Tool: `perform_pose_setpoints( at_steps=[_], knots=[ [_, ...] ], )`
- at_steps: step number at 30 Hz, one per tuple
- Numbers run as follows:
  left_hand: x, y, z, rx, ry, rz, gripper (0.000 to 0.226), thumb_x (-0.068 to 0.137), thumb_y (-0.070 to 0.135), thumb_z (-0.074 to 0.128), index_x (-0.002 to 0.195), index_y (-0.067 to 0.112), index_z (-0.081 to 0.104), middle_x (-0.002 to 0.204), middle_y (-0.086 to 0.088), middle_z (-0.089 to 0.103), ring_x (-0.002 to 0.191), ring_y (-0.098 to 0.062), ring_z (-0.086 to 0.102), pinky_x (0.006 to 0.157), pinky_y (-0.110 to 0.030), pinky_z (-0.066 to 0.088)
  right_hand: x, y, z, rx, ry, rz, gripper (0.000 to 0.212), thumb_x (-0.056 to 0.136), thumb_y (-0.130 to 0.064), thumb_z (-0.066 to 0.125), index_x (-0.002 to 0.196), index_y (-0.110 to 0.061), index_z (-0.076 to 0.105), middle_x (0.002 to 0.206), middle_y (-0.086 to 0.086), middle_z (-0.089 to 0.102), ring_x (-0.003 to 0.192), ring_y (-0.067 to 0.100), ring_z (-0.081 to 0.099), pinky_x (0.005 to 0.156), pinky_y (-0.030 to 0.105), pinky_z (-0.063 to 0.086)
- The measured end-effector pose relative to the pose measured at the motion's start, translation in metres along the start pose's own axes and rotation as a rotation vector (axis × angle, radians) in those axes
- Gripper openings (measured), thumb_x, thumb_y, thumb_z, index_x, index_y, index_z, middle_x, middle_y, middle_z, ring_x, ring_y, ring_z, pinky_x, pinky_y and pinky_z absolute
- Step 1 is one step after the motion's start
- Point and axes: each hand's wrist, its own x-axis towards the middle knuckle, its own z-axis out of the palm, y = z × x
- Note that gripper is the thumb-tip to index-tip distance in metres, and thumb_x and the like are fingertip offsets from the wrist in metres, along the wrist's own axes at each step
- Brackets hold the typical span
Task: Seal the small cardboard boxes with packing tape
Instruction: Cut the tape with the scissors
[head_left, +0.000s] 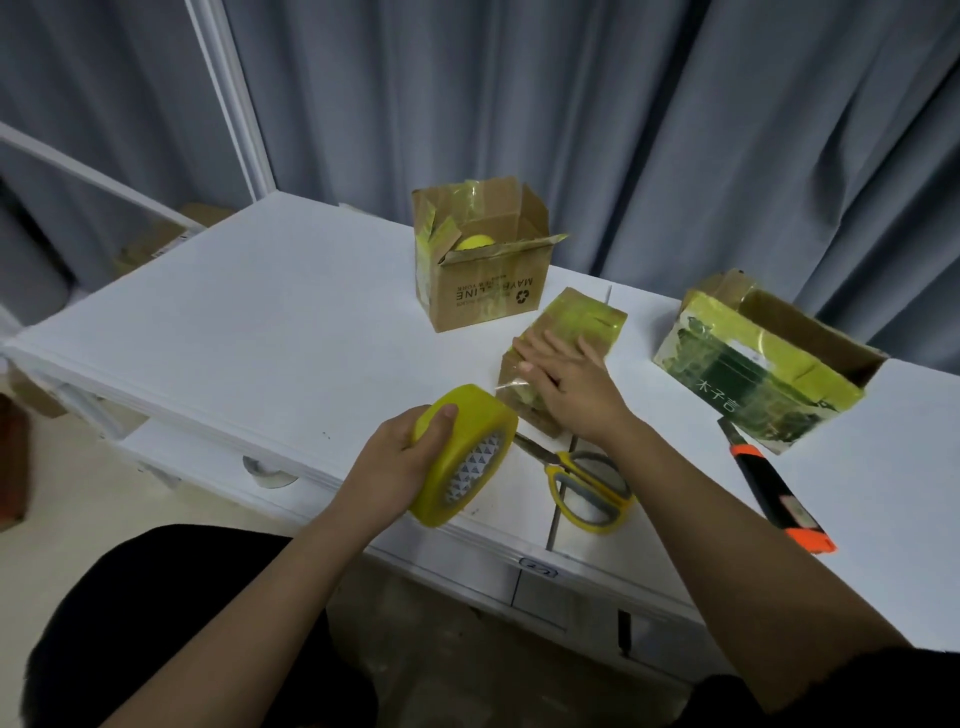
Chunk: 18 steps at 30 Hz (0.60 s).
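A small cardboard box (587, 319), wrapped in yellowish tape, lies on the white table (270, 312) near its middle. My right hand (566, 379) lies flat on top of it with straight fingers, pressing a clear strip of tape down. My left hand (400, 457) grips a big yellow roll of packing tape (467, 457) just left of the box, above the table's front edge; the strip runs from the roll to the box. An open cardboard box (483, 265) stands behind, with a second yellow roll inside. A green printed box (753, 374) lies open on its side at the right.
Yellow-handled scissors (587, 483) lie at the front edge below my right wrist. An orange and black utility knife (774, 493) lies to the right of them. Grey curtains hang behind the table. More cardboard sits on the floor at far left.
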Motion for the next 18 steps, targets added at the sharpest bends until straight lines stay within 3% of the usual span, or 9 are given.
perform_pose_setpoints(
  at_steps=[7, 13, 18],
  knots=[
    [-0.001, 0.000, -0.001, -0.042, 0.011, 0.024, 0.035, 0.078, 0.064, 0.036, 0.083, 0.038, 0.058, 0.078, 0.018, 0.063, 0.067, 0.013, 0.059, 0.052, -0.001, 0.040, 0.002, 0.005, 0.013, -0.340, 0.062, -0.072, 0.052, 0.101, -0.042, 0.037, 0.150, -0.029, 0.025, 0.157, -0.008, 0.022, 0.146, 0.013, 0.014, 0.116, 0.035, 0.008],
    [0.000, -0.004, -0.001, -0.019, 0.015, 0.019, 0.030, 0.090, 0.055, 0.039, 0.093, 0.033, 0.059, 0.082, 0.017, 0.062, 0.072, 0.000, 0.060, 0.054, -0.003, 0.042, 0.002, 0.007, 0.014, -0.503, 0.026, -0.086, 0.069, 0.095, -0.050, 0.041, 0.153, -0.028, 0.009, 0.160, -0.007, 0.010, 0.147, 0.016, 0.009, 0.117, 0.039, 0.008],
    [0.001, -0.003, -0.001, -0.011, 0.009, 0.028, 0.028, 0.094, 0.049, 0.040, 0.096, 0.030, 0.060, 0.084, 0.015, 0.062, 0.076, -0.001, 0.060, 0.056, -0.005, 0.040, -0.001, 0.003, 0.004, -0.524, -0.084, -0.089, 0.099, 0.082, -0.051, 0.065, 0.153, -0.026, -0.001, 0.161, -0.006, -0.001, 0.148, 0.018, 0.001, 0.118, 0.042, 0.006]
  ],
)
